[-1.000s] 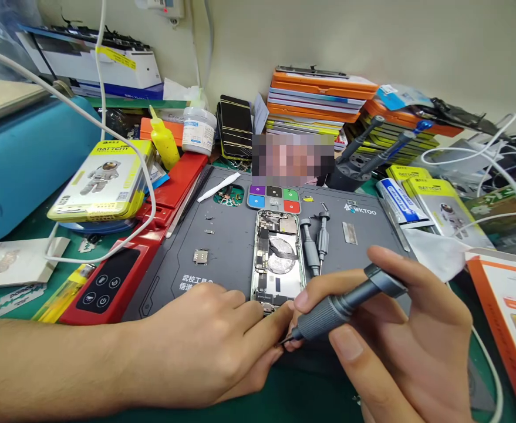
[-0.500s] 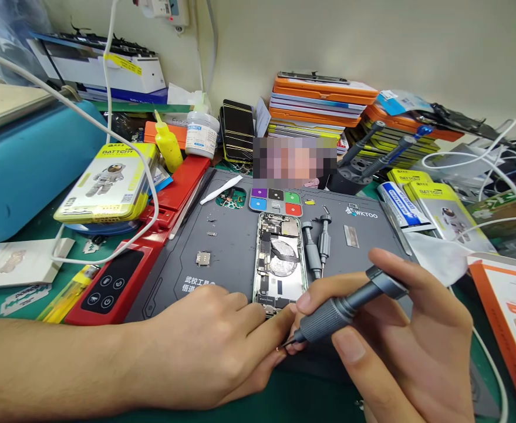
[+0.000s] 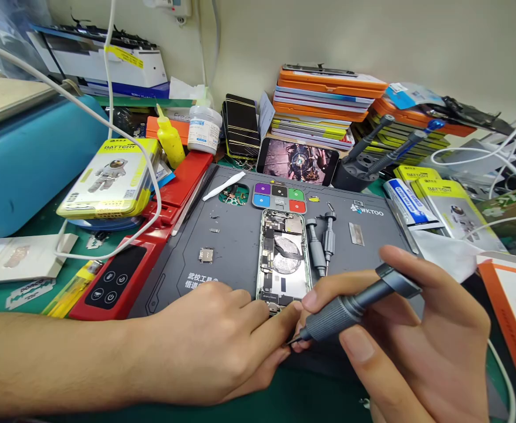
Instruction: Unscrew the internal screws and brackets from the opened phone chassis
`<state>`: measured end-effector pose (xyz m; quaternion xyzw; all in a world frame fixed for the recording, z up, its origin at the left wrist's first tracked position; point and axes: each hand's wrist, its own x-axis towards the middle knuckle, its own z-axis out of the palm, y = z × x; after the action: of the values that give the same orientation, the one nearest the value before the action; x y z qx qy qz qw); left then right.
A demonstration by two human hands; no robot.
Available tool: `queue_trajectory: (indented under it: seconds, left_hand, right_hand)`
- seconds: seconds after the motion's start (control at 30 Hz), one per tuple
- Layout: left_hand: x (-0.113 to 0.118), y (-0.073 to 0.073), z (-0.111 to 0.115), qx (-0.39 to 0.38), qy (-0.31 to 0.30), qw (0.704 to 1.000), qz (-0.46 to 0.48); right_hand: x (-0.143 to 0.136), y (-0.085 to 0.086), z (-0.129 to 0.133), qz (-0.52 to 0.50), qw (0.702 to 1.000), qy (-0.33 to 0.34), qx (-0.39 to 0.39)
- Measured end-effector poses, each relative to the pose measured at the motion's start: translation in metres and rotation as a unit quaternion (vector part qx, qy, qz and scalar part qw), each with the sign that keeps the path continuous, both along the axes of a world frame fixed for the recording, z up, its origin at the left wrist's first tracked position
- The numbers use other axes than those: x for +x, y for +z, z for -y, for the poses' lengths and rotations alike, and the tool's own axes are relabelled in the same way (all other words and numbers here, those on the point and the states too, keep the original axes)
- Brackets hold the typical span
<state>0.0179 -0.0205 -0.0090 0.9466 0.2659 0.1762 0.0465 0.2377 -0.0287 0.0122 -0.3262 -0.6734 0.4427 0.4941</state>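
Our right hand [image 3: 425,335] held a gray screwdriver [image 3: 334,317] aslant, its tip down beside our left hand's [image 3: 216,341] bunched fingers; we couldn't tell whether those gripped anything. The opened phone [image 3: 286,247] lay on the gray mat [image 3: 235,232], its lower edge partly hidden behind our left fingers. Two spare screwdrivers [image 3: 316,247] stood close along its right edge, and a color-blocked tray [image 3: 279,197] sat just past its top. Leftward, a wider stretch of mat ran to a small metal part [image 3: 206,254], then to the red device [image 3: 176,191] along the mat's left edge. Green table [image 3: 319,399] showed below our wrists.
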Motion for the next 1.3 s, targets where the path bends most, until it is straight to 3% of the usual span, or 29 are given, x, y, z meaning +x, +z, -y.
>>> queue_trajectory:
  seconds: [0.23, 1.3]
  left_hand:
    - [0.0001, -0.0002, -0.0005, -0.003, 0.000, 1.000, -0.004]
    - [-0.0009, -0.0020, 0.0012, 0.007, -0.001, 1.000, -0.005]
  right_hand:
    - [0.0004, -0.0048, -0.0019, -0.008, 1.000, 0.000, 0.029]
    - [0.0041, -0.0017, 0.0010, 0.001, 1.000, 0.009, -0.004]
